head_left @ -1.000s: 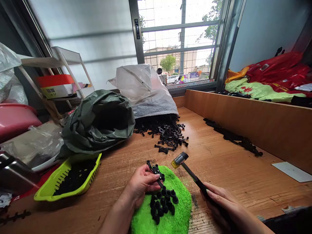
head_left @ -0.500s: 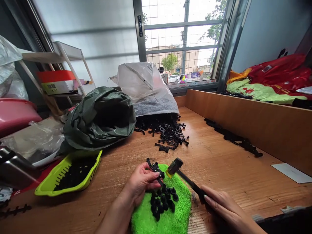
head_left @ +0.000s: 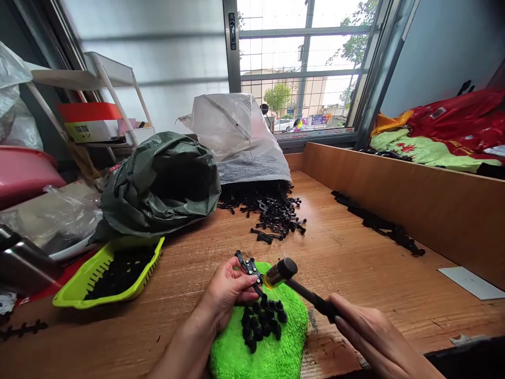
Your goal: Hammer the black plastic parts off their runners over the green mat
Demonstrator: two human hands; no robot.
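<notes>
The left hand (head_left: 229, 289) is pinching a black plastic strip (head_left: 248, 266) with little round caps on it, holding it down on the far edge of a fuzzy green cloth (head_left: 276, 352). The right hand (head_left: 374, 342) is wrapped tight around the handle of a small hammer (head_left: 294, 281). The hammer's round head sits right against the strip, just beside the left fingertips (pretty close to them, I'd say).

On the cloth, right below the strip, lies a little heap of loose black caps (head_left: 262, 321). It looks like those are the ones already knocked off. The strip in the hand has some caps on it, so that piece is not finished yet.

There is a lot left, I think. A big pile of black parts (head_left: 272, 208) spills out of a white sack (head_left: 236, 137) at the back of the wooden table (head_left: 355, 263). A green sack (head_left: 161, 184) lies next to it. Nearer on the left, a yellow-green tray (head_left: 94, 273) holds more small black bits. A row of black pieces (head_left: 379, 223) lies along the wooden wall on the right. So only a small part of the job looks done.
</notes>
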